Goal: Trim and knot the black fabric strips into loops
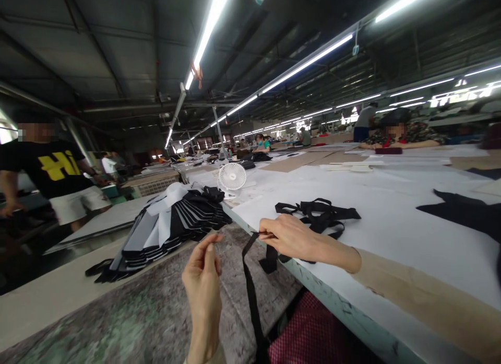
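My right hand (291,236) pinches the end of a black fabric strap (252,293) over the edge of the white-covered table. From its fingertips the strap hangs down toward my lap. Just to the left, my left hand (203,280) is raised above the mottled grey surface, thumb and fingers closed together. Whether anything is between those fingers I cannot make out. The two hands are apart. Behind my right hand lies a loose tangle of black straps (324,212) on the white table, with some ends drooping over its edge.
A fanned stack of black and white cut pieces (168,218) lies left, beside a small white fan (232,178). Black fabric (465,212) lies on the white table (391,238) at right. One person (50,165) stands left; another person (403,131) leans on the far table.
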Demonstrator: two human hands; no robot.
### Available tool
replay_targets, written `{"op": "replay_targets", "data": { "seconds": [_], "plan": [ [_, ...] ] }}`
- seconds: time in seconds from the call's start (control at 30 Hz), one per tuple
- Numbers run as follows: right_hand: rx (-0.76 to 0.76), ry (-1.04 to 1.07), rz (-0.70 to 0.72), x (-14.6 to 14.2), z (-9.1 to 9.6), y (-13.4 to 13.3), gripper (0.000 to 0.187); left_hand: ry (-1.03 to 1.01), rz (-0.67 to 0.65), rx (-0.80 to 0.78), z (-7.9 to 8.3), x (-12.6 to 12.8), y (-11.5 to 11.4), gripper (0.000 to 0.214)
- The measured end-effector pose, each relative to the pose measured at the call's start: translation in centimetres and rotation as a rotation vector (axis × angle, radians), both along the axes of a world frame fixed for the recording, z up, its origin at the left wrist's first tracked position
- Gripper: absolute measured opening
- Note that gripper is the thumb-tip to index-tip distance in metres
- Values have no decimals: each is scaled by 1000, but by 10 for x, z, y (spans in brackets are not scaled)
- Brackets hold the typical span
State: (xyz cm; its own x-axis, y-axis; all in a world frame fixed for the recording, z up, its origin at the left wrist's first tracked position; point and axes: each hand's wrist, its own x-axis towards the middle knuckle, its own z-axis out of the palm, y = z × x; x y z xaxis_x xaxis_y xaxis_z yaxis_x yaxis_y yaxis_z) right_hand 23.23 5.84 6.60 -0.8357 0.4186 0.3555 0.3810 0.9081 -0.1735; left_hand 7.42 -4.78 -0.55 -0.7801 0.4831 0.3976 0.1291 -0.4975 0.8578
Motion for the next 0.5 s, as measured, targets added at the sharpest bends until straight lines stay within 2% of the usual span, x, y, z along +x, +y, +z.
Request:
{"op": "replay_targets", "data": {
  "seconds": [0.1,0.17,0.23,0.37,0.43,0.5],
  "plan": [
    [51,-34,35,-1,-4,-4,14,45,-259,-167,5,16,-4,48],
    [21,-24,62,-1,-6,-6,12,42,-370,-227,1,26,-1,49],
    [-122,-4,105,-2,-6,-4,12,31,-371,-214,-7,32,2,39],
    [-626,122,202,-5,-9,5,31,-81,-336,-77,-17,37,2,28],
    [-753,195,216,-7,-13,8,36,-138,-383,-20,-18,42,0,27],
    [-803,199,239,-9,-18,7,38,-171,-424,23,-16,48,-1,26]
  ]
}}
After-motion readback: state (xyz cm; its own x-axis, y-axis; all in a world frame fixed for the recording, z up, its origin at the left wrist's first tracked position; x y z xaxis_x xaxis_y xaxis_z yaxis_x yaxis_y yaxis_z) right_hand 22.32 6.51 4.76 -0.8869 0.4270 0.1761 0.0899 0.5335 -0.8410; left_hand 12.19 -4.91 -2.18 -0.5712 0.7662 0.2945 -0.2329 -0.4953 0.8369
